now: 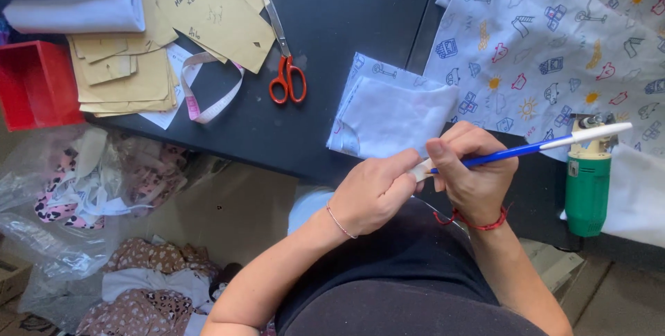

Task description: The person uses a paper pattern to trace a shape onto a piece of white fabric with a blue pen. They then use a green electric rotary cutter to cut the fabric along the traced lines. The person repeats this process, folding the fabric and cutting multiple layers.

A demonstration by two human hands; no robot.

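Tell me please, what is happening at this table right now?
A person sits at a dark table. The right hand grips a blue and white pen, and the left hand pinches a small white piece at the pen's tip. A folded white cloth lies just beyond the hands. Orange scissors, paper patterns and a measuring tape lie untouched further away.

Left hand [374, 197] and right hand [471, 177] curled, fingertips meeting, forearms bent inward
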